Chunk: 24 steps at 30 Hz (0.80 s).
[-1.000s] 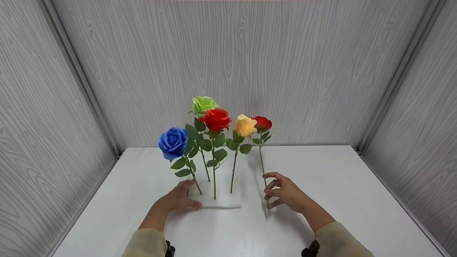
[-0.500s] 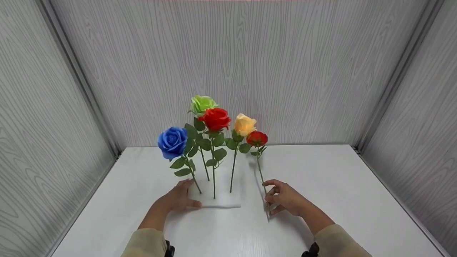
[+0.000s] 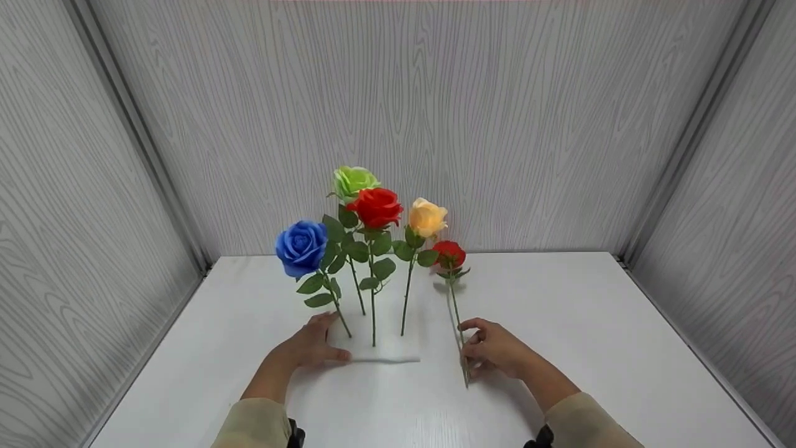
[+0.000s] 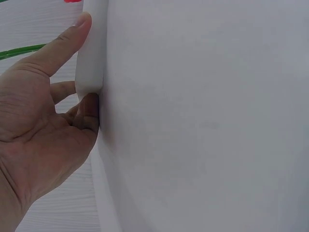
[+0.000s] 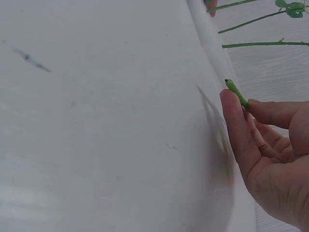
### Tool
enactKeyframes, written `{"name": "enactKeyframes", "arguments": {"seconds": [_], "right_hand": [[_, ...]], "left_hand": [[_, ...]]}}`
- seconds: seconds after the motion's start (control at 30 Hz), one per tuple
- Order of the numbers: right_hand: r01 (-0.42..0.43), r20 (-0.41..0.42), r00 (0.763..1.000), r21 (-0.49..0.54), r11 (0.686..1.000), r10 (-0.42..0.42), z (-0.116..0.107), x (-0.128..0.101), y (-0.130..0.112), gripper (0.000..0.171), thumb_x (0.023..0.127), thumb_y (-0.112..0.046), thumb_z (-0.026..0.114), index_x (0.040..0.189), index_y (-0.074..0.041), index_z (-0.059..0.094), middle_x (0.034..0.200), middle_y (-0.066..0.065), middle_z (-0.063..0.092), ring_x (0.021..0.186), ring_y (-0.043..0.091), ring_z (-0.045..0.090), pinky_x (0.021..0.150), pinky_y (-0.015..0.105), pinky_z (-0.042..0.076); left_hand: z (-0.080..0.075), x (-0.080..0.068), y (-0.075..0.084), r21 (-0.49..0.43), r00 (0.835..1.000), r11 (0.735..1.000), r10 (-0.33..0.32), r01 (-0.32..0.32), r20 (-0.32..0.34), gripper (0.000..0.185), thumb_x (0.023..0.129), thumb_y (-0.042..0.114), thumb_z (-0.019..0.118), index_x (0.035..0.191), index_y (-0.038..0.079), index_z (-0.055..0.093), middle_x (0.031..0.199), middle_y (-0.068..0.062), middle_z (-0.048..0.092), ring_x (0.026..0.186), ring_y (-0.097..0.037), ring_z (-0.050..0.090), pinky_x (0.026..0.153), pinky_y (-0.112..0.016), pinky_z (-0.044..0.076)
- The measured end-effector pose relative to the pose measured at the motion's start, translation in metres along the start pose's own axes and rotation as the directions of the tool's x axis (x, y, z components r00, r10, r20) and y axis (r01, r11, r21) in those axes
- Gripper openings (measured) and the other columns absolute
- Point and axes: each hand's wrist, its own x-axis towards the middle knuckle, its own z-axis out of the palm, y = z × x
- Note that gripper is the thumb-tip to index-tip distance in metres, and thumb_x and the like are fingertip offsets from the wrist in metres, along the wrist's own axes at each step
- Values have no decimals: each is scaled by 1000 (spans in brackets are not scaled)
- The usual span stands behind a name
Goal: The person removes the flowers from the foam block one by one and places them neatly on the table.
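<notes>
My left hand (image 3: 311, 344) holds the left end of a flat white block (image 3: 388, 360), thumb at its front edge and fingers round its side. In the left wrist view the block's end (image 4: 91, 58) sits between thumb and fingers. From it rise a blue rose (image 3: 301, 248), a green rose (image 3: 354, 182), a red rose (image 3: 377, 208) and a peach rose (image 3: 427, 218). To the right of the block, my right hand (image 3: 500, 351) pinches the lower stem of a smaller red rose (image 3: 449, 254), bloom leaning away. The right wrist view shows its green stem end (image 5: 236, 93) between thumb and finger.
Everything stands on a white table (image 3: 597, 323). A grey wood-grain back panel (image 3: 528, 124) rises behind it, with side panels to the left (image 3: 74, 218) and right (image 3: 715, 218). The peach rose's leaves come close to the held red bloom.
The red rose in my right hand has tipped lower, its bloom sinking toward the table, and the right hand has come slightly nearer. My left hand and the standing roses stay put.
</notes>
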Motion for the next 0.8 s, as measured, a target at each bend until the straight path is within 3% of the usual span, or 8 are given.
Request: {"name": "enactKeyframes", "arguments": {"seconds": [0.27, 0.57, 0.8], "right_hand": [[-32, -36, 999, -48, 998, 31, 2, -1, -1, 57, 97, 1, 71, 151, -2, 53, 98, 10, 65, 83, 22, 69, 67, 32, 64], [-95, -144, 987, -156, 983, 72, 12, 2, -4, 56, 92, -3, 80, 144, -11, 63, 97, 14, 70, 79, 24, 72, 65, 37, 64], [-100, -136, 988, -149, 984, 80, 16, 5, -2, 57, 93, -1, 79, 146, -11, 61, 95, 15, 70, 71, 22, 73, 63, 35, 65]], "left_hand": [[0, 1, -1, 9, 1000, 1000, -4, 4, 3, 115, 84, 40, 94, 168, -5, 29, 172, -35, 28, 162, -54, 28, 132, -64, 29], [-1, 0, 3, -6, 1000, 1000, -12, 12, -4, 114, 84, 39, 94, 168, -4, 29, 173, -34, 28, 163, -53, 28, 133, -63, 28], [-1, -2, 5, -7, 999, 999, -47, 47, -2, 113, 84, 39, 95, 169, -1, 31, 174, -30, 29, 163, -52, 28, 133, -63, 28]]}}
